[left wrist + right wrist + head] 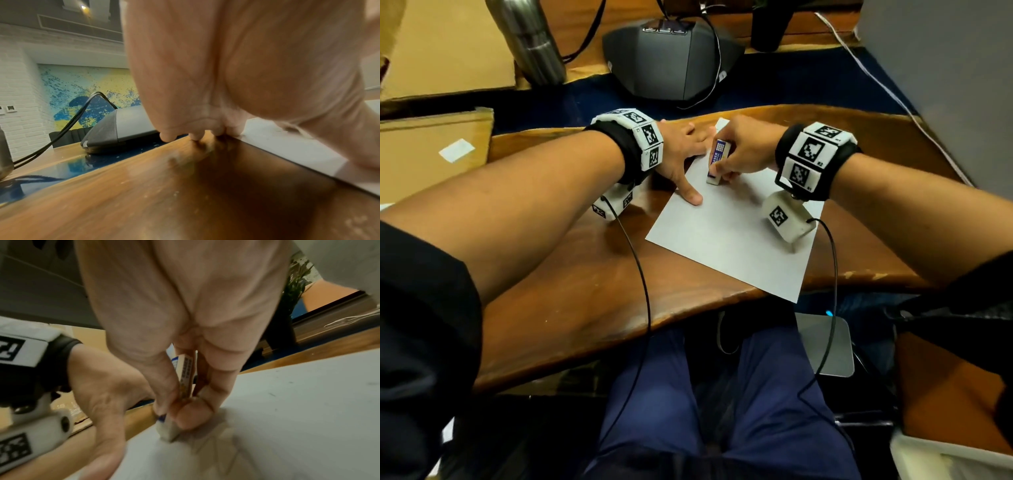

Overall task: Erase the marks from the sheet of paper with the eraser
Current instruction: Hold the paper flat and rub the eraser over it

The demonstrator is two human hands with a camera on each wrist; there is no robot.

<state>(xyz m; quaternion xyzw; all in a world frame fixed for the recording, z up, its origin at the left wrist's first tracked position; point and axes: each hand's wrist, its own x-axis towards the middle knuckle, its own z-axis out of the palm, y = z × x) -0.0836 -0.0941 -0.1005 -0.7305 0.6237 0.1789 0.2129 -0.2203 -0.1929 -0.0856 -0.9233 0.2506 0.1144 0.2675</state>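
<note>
1. Paper: the sheet of paper point(729, 236) lay flat and skewed on the glossy brown wooden surface point(571, 274), one near corner overhanging the surface's front edge. It was plain, smooth and pale; a few faint dark specks showed on it in the right wrist view, far from the eraser.
2. Your right hand point(748, 147) had its grip closed on the eraser point(718, 161), thumb on one broad face and fingers on the other. The block stood nearly upright, tilted a little, its bare lower end touching the sheet near the far left edge.
3. The eraser was a rectangular white block in a white and blue card sleeve. The sleeve carried a blue grid pattern and printed lettering that was too blurred for you to read.
4. Your left hand point(681, 154) lay flat with straight fingers, holding nothing. Its thumb pressed on the sheet's left edge, and the fingertips rested by the far corner, just beside the eraser.
5. Both wrists wore black bands with white blocks bearing black square code patterns.
6. Behind the surface stood a grey wedge-shaped conference phone point(671, 58) and a ribbed steel bottle point(530, 41), with flat brown cardboard point(431, 150) at your left.
</note>
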